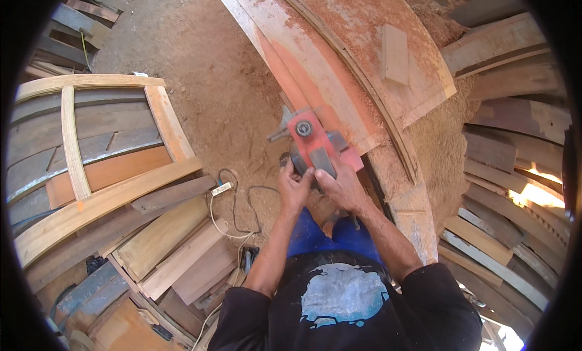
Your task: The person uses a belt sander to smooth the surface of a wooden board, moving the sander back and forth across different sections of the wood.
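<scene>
Both hands close on a red planer [312, 146] sitting at the near end of a long plank [315, 78]: the left hand [294, 187] wraps its side, the right hand [339, 184] grips the rear handle. The cord [242, 199] loops on the sawdust floor close by and could snag or trip. The planer might tip off the plank's narrow edge. Its underside and blade are hidden, and the fingertips are hard to make out.

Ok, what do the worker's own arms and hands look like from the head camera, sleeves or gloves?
Both hands are bare: no gloves on the left hand or the right hand. The forearms are uncovered, with black sleeves pushed up around the elbows. No watch, rings or markings can be seen.
</scene>
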{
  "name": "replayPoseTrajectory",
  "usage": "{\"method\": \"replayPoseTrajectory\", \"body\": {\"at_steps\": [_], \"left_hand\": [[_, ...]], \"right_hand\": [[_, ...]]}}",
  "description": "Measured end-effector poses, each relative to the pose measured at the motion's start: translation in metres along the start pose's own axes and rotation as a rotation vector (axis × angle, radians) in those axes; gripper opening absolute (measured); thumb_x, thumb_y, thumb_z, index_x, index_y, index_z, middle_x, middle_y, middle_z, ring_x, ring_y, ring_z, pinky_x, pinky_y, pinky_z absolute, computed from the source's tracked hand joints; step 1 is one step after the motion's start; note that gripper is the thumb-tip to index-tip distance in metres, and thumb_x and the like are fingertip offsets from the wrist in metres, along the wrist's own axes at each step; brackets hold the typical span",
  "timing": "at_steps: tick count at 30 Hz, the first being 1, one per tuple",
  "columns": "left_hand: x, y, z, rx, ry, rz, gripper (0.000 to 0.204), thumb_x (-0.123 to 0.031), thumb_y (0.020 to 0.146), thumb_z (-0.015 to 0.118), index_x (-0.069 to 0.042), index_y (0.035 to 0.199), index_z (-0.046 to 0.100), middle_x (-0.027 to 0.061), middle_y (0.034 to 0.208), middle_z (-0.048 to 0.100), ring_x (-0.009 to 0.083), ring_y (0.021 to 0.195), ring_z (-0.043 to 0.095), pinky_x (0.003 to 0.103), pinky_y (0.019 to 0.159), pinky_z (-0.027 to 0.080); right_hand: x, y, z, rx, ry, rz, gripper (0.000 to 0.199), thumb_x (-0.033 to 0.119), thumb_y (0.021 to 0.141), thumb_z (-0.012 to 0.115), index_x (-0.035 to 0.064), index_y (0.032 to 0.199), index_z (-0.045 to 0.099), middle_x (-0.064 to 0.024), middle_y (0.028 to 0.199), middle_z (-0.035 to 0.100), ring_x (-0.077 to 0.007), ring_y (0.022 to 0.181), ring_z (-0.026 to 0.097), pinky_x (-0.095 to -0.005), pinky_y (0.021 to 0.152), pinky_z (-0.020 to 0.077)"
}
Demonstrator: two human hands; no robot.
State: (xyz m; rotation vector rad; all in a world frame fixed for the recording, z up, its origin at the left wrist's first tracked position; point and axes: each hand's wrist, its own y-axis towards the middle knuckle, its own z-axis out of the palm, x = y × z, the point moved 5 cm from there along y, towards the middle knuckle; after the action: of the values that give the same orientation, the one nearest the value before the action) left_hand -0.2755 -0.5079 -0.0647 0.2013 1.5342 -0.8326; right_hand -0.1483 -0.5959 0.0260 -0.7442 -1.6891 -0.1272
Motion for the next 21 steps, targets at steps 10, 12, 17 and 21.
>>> {"method": "replayPoseTrajectory", "body": {"at_steps": [10,12,17,21], "left_hand": [[-0.103,0.129,-0.043,0.020,0.004,0.098,0.027,-0.016,0.103,0.064,0.002,0.123,0.067,0.0042,0.109,0.072,0.0119,0.094,0.064,0.030,0.084,0.053],[-0.112,0.126,-0.047,0.024,-0.035,0.123,0.029,-0.018,0.105,0.063,0.002,0.124,0.067,0.0041,0.109,0.072,0.0114,0.094,0.064,0.030,0.084,0.053],[-0.130,0.076,-0.023,-0.045,0.111,0.091,0.031,-0.021,0.105,0.062,0.003,0.124,0.067,0.0057,0.111,0.072,0.0118,0.095,0.064,0.032,0.085,0.053],[-0.088,0.022,-0.001,-0.062,0.128,0.123,0.039,-0.021,0.094,0.074,0.004,0.124,0.067,0.0158,0.109,0.074,0.0191,0.095,0.069,0.035,0.087,0.054]], "right_hand": [[0.087,0.130,0.008,0.144,0.097,-0.035,0.059,0.054,0.101,0.054,-0.0044,0.097,0.062,-0.0119,0.074,0.065,-0.0220,0.065,0.064,-0.0394,0.062,0.0514],[0.104,0.120,0.008,0.127,0.151,-0.036,0.053,0.049,0.105,0.050,-0.0019,0.097,0.061,-0.0082,0.068,0.061,-0.0190,0.057,0.059,-0.0367,0.054,0.0492],[0.087,0.093,-0.004,0.059,0.090,-0.061,0.042,0.042,0.106,0.049,0.0009,0.099,0.057,-0.0039,0.063,0.056,-0.0144,0.046,0.053,-0.0328,0.041,0.0439],[0.049,0.032,-0.010,0.084,-0.006,-0.011,0.061,0.051,0.096,0.058,-0.0075,0.114,0.060,-0.0228,0.089,0.067,-0.0342,0.086,0.068,-0.0452,0.079,0.0524]]}}
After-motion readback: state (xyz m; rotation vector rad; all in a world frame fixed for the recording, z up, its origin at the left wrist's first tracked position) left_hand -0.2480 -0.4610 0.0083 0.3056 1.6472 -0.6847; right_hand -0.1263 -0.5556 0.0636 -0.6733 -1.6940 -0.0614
